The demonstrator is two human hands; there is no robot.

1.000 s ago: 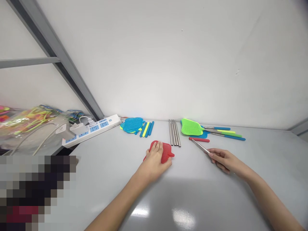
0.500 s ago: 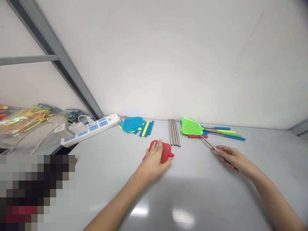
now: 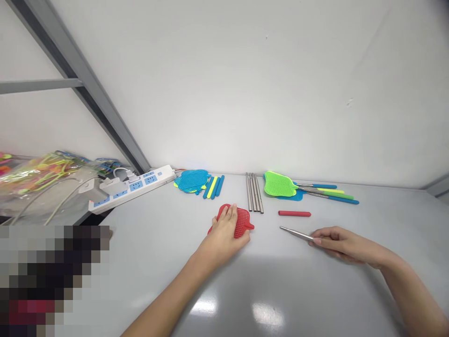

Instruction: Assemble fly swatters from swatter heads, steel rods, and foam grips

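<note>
My left hand [image 3: 224, 229] lies with its fingers spread over a red fly swatter head [image 3: 242, 223], pressing it flat to the table and hiding part of it. Between the thumb and fingers of my right hand [image 3: 336, 243] is a metal rod [image 3: 296, 233], its thin end pointing left above the table. Just beyond the rod lies a red handle sleeve [image 3: 294, 214]. Several other metal rods [image 3: 254, 193] rest side by side near the wall. Right of them, finished-looking swatters with a green head [image 3: 279, 184] on top lie stacked, their coloured handles [image 3: 336, 194] pointing right.
A pile of blue and yellow swatter heads [image 3: 192, 180] is at the back left, beside blue and yellow handle sleeves [image 3: 213, 187]. Farther left are a white power strip [image 3: 140, 187] with plugs and a clear bag [image 3: 45, 173]. A white wall [image 3: 266, 93] bounds the table.
My right hand has drawn the rod away from the stacked swatters toward me. The red handle sleeve has come out from beside the stack, nearer to me. My left hand has stayed put.
</note>
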